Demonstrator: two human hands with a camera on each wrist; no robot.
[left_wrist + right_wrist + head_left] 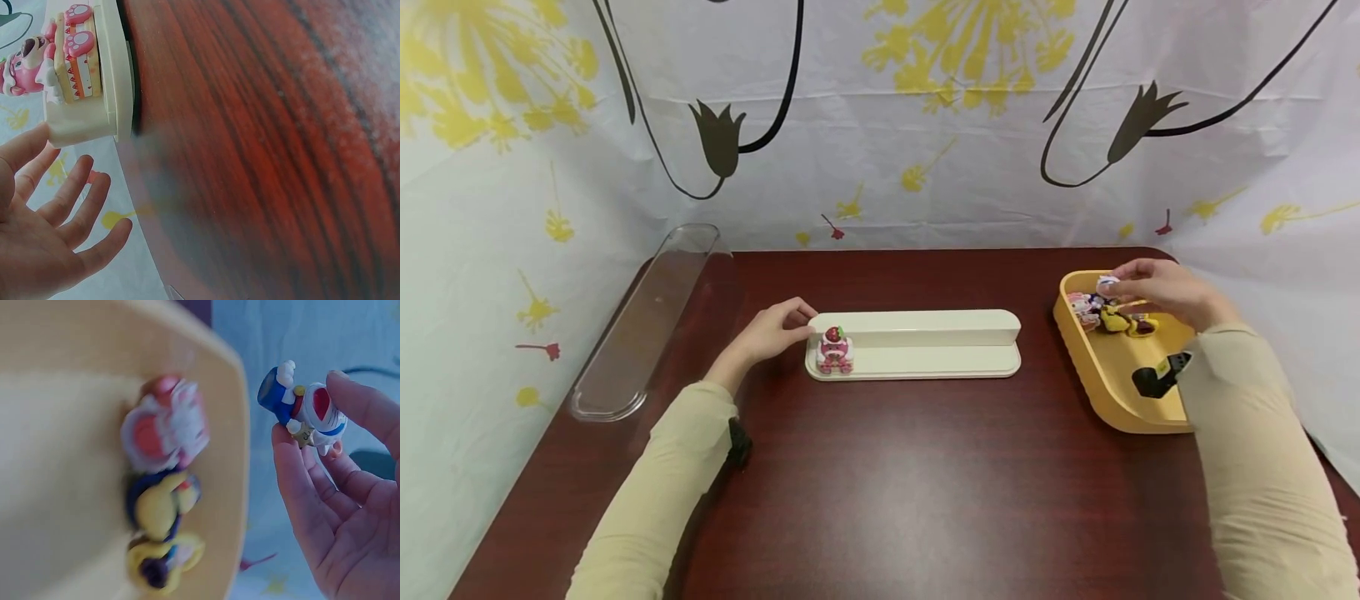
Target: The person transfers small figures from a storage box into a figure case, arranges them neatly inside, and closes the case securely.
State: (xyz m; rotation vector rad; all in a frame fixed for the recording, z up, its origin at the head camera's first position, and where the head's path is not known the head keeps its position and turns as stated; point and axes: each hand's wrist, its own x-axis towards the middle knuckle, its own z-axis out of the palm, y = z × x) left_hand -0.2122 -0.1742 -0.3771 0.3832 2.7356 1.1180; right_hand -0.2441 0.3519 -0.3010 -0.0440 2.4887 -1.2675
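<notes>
In the head view my left hand (772, 327) is at the left end of a cream display stand (936, 361) with a raised back step. Thumb and forefinger touch the stand's corner, the other fingers loosely spread. A pink bear figurine (835, 352) with a strawberry on its head sits on a cake-slice base at that end. Over the yellow tray (1101, 392), my right hand (1167, 287) pinches a small blue-and-white cat figurine (306, 412) between thumb and fingers. Close by in the tray lie a pink-and-white figurine (165, 428) and yellow-and-dark figurines (159, 509).
A long clear plastic cover (643, 333) lies at the table's left edge. The dark red wooden table (887, 492) meets a flower-printed cloth (880, 167) at the back and sides. Black wrist cameras (1159, 377) are strapped at the sleeves.
</notes>
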